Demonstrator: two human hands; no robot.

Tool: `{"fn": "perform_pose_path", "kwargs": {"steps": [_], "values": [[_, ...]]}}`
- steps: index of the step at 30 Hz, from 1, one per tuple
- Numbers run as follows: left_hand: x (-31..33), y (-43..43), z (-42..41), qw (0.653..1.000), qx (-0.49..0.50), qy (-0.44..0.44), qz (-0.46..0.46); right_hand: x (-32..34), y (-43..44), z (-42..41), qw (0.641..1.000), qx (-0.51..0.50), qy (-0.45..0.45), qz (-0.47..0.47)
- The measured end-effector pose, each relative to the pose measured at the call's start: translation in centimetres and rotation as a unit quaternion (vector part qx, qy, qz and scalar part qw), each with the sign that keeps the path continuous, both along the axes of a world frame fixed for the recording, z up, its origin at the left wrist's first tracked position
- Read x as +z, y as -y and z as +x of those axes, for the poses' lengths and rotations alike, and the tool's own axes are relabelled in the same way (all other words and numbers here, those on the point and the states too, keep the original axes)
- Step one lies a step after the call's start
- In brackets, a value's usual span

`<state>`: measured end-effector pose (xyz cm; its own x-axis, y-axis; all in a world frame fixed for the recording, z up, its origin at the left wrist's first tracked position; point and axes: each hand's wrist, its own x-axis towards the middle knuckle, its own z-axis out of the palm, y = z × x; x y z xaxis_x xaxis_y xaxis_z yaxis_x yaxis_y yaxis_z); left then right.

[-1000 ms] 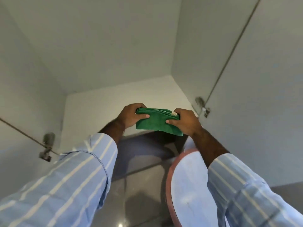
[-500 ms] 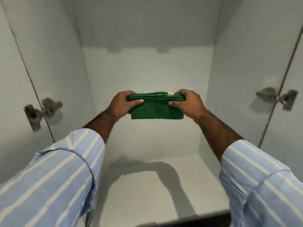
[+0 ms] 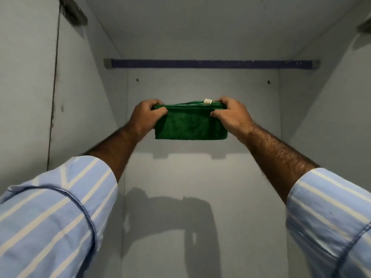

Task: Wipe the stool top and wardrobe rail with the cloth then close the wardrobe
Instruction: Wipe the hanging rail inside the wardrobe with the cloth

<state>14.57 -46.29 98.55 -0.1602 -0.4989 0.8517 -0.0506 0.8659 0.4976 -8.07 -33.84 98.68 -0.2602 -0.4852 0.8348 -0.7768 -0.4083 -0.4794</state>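
A folded green cloth (image 3: 190,125) with a small white tag hangs in front of me inside the open wardrobe. My left hand (image 3: 145,116) pinches its left top corner and my right hand (image 3: 230,115) pinches its right top corner. The dark blue wardrobe rail (image 3: 210,64) runs across the cabinet above the cloth, well apart from it, with grey end fittings. The stool is out of view.
The grey wardrobe back wall (image 3: 200,173) and side walls enclose the space. A door hinge (image 3: 73,12) shows at the top left and part of another hinge (image 3: 364,27) at the top right. The left door edge (image 3: 53,87) stands open.
My view has tilted upward from the stool and floor to the wardrobe's upper part. The rail has come into sight. Both hands have kept the cloth and risen with it.
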Motion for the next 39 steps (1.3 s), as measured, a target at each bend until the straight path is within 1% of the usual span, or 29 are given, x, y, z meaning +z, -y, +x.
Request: {"fn": "perform_pose_path", "kwargs": {"steps": [3,6,10,13,16,18,19,21,22,23,24,26,28,31,32,33,35,36,39], "values": [[4.6,0.2,0.2,0.996,0.039,-0.053,-0.055,4.5,0.9,0.4,0.997,-0.020,-0.029,-0.070],[9.2,0.7,0.9,0.988,0.072,-0.103,-0.091,8.6,2.0,0.7,0.990,-0.019,-0.039,-0.132],[14.6,1.7,1.9,0.975,0.121,-0.121,-0.144,13.6,3.4,1.1,0.971,-0.049,-0.068,-0.225],[17.9,2.4,2.1,0.974,0.133,-0.124,-0.133,16.9,4.5,1.6,0.949,-0.092,-0.111,-0.280],[19.6,3.7,1.7,0.973,0.152,-0.126,-0.116,18.4,6.0,2.0,0.938,-0.143,-0.148,-0.278],[19.7,4.9,1.1,0.970,0.173,-0.109,-0.130,18.5,7.1,2.0,0.930,-0.208,-0.176,-0.248],[19.6,5.4,0.8,0.965,0.199,-0.098,-0.142,18.3,7.5,2.2,0.914,-0.262,-0.197,-0.239],[19.3,6.2,0.3,0.953,0.243,-0.099,-0.154,17.6,8.4,3.0,0.864,-0.353,-0.254,-0.254],[19.1,6.5,0.0,0.949,0.252,-0.106,-0.155,17.2,9.0,3.7,0.846,-0.360,-0.288,-0.267],[19.0,6.7,-0.1,0.947,0.256,-0.115,-0.158,16.7,9.7,4.6,0.840,-0.342,-0.322,-0.272],[18.9,6.7,-0.2,0.944,0.259,-0.121,-0.163,16.1,10.6,5.5,0.845,-0.309,-0.347,-0.265],[18.4,6.6,-0.1,0.937,0.277,-0.113,-0.182,14.8,12.3,6.9,0.868,-0.257,-0.360,-0.226],[17.6,6.9,0.8,0.919,0.316,-0.107,-0.211,14.2,13.7,7.2,0.866,-0.279,-0.353,-0.218],[15.4,8.7,4.0,0.892,0.345,-0.135,-0.259,14.2,14.6,7.2,0.859,-0.307,-0.346,-0.219],[14.5,9.6,5.3,0.882,0.369,-0.111,-0.272,14.4,14.7,7.4,0.860,-0.307,-0.345,-0.219],[13.7,10.3,6.2,0.869,0.400,-0.068,-0.284,14.5,14.8,7.7,0.860,-0.306,-0.346,-0.219],[12.6,11.7,6.9,0.830,0.459,0.026,-0.315,14.6,15.3,8.7,0.857,-0.307,-0.354,-0.216],[12.4,12.3,6.9,0.819,0.473,0.043,-0.322,14.6,15.6,9.5,0.854,-0.307,-0.361,-0.214],[12.3,13.1,6.6,0.811,0.485,0.053,-0.323,14.6,16.8,12.2,0.846,-0.298,-0.392,-0.206]]}}
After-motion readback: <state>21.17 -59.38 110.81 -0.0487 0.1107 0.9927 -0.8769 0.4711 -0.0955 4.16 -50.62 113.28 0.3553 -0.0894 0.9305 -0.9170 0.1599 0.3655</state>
